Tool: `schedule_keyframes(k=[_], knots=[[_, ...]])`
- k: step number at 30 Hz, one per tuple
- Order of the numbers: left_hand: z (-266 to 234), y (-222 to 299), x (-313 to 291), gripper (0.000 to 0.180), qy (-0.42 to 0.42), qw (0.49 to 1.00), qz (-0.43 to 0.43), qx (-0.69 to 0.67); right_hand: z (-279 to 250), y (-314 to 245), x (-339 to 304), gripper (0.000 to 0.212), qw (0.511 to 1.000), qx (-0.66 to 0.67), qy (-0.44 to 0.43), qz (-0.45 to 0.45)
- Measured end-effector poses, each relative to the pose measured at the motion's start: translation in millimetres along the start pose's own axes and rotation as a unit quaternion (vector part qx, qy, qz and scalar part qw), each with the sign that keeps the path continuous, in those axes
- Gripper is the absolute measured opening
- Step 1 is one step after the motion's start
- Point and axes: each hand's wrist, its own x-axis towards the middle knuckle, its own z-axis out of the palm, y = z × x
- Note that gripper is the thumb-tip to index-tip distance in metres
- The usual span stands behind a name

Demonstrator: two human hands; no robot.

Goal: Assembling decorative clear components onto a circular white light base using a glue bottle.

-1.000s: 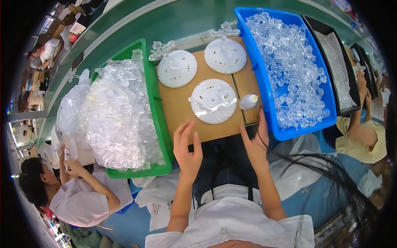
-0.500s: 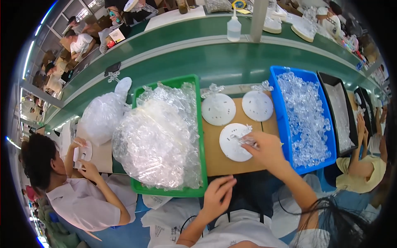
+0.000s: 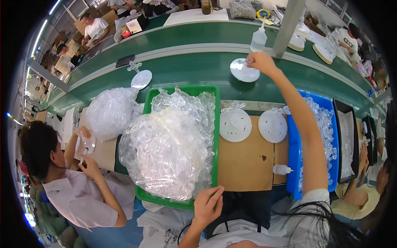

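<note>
Four white discs showed: two on the brown counter [image 3: 248,165], two on the green conveyor belt [image 3: 190,70], where the right hand [image 3: 260,62] pinched one disc [image 3: 244,70]. The left hand [image 3: 206,204] lay released at the edge of one green tray [image 3: 215,136] of clear plastic, beside one blue tray [image 3: 294,165], in a busy workshop.

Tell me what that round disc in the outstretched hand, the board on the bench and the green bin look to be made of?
The disc under the right hand looks like white moulded plastic, smooth and faintly glossy. The board seems plain brown cardboard or fibreboard, matte. The green bin looks like rigid plastic with an even, slightly shiny rim.
</note>
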Motion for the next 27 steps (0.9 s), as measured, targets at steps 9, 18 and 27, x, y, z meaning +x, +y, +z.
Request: schedule_keyframes(k=[9, 18, 27], knots=[[-1.4, -0.1, -4.0, 0.037, 0.016, 0.999, -0.021, 0.036, -19.4, -81.4, -39.6, 0.057, 0.998, 0.031, -0.035, -0.052], [14.9, 23.0, -4.4, 0.032, 0.022, 1.000, 0.005, -0.004, -21.1, -152.2, -91.5, 0.053, 0.982, 0.029, -0.042, -0.184], [148.4, -50.1, 51.3, 0.055, -0.070, 0.972, -0.124, 0.186, 54.2, -217.5, -60.4, 0.019, 0.929, -0.263, -0.203, -0.161]])
